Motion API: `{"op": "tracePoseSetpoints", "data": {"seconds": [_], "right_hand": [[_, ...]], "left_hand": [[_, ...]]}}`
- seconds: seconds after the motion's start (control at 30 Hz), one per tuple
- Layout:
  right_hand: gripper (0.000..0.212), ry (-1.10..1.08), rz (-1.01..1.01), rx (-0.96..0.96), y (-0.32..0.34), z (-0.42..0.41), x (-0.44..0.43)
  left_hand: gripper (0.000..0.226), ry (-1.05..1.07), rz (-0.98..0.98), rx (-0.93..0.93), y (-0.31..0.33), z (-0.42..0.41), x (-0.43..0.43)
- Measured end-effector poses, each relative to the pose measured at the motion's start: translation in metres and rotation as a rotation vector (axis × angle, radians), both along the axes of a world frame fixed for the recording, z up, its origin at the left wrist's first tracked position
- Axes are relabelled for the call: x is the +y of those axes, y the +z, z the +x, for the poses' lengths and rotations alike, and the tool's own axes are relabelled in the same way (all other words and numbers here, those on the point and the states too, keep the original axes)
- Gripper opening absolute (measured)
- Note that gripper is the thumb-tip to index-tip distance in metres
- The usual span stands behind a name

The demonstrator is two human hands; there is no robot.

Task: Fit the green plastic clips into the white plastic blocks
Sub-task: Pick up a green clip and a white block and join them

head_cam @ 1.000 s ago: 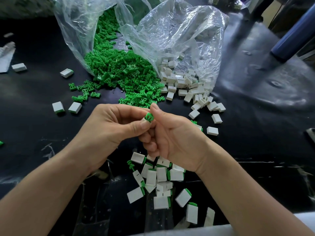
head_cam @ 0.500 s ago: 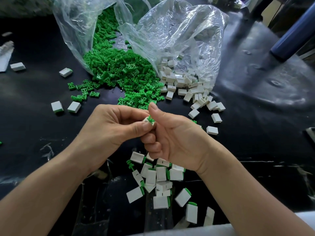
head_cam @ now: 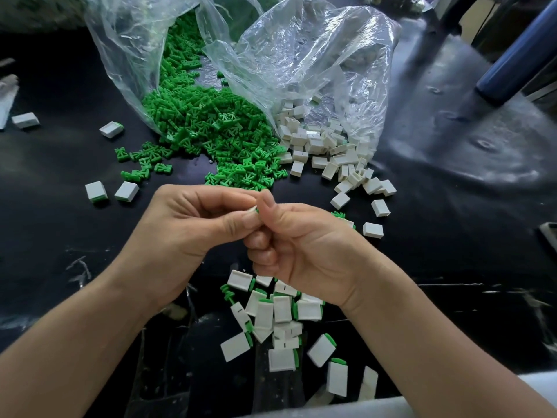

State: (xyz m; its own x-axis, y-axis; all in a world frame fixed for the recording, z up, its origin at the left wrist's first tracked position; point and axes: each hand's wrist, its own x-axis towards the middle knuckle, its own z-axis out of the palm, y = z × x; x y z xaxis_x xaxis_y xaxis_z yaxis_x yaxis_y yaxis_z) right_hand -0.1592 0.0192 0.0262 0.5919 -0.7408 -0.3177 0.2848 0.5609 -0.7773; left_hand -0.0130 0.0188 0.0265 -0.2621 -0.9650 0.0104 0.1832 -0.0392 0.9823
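Head: block [head_cam: 250, 210] (clip [head_cam: 257, 210] perhaps seated) between fingers [head_cam: 238, 222]

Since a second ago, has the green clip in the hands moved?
Yes. The green clip slid down into the white block, slightly away from the green pile behind; only a sliver shows.

- A black, glossy table [head_cam: 452, 267] fills nearly the whole view; its top is uneven, with shallow dents and ripples.
- A pale grey sheen [head_cam: 470, 140] of reflected light lies on its far right part.
- White scuffs [head_cam: 80, 267] mark its near left part.
- A dark blue cylinder [head_cam: 518, 52] slants across the upper right corner.
- A pale strip [head_cam: 331, 409] runs along the bottom edge.
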Motion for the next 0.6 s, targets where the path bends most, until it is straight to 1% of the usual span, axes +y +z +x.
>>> {"op": "tracePoseSetpoints", "data": {"seconds": [0.03,0.1,0.13,0.17,0.23,0.3,0.4,0.53,0.6], "right_hand": [[0.031,-0.005,-0.008,0.015,-0.0004,0.0009,0.0006],[0.055,0.006,-0.005,0.036,-0.0014,0.0014,-0.0009],[0.061,0.018,0.007,0.038,-0.0013,0.0011,-0.0021],[0.058,0.035,0.022,0.029,-0.0005,0.0006,-0.0032],[0.041,0.056,0.051,0.005,0.0022,-0.0008,-0.0054],[0.034,0.038,0.037,0.023,0.0033,-0.0019,-0.0055],[0.033,0.024,-0.010,0.081,0.0033,-0.0019,-0.0043],[0.041,0.000,-0.116,0.225,0.0034,-0.0014,-0.0050],[0.037,-0.014,-0.192,0.289,0.0019,-0.0020,-0.0040]], "left_hand": [[0.024,-0.005,-0.009,-0.014,0.0011,0.0006,0.0000],[0.025,-0.027,-0.016,-0.023,0.0023,0.0016,0.0001],[0.026,-0.031,-0.013,-0.025,0.0020,0.0018,0.0001],[0.025,-0.029,-0.002,-0.021,0.0022,0.0017,0.0002],[0.025,-0.028,0.020,-0.013,0.0028,0.0010,0.0003],[0.033,-0.033,0.034,-0.017,0.0028,0.0015,0.0002],[0.018,-0.032,0.062,0.016,0.0023,0.0020,-0.0005],[0.019,-0.029,0.070,0.010,0.0012,0.0021,-0.0011],[0.020,-0.044,0.075,0.008,-0.0006,0.0021,-0.0012]]}}
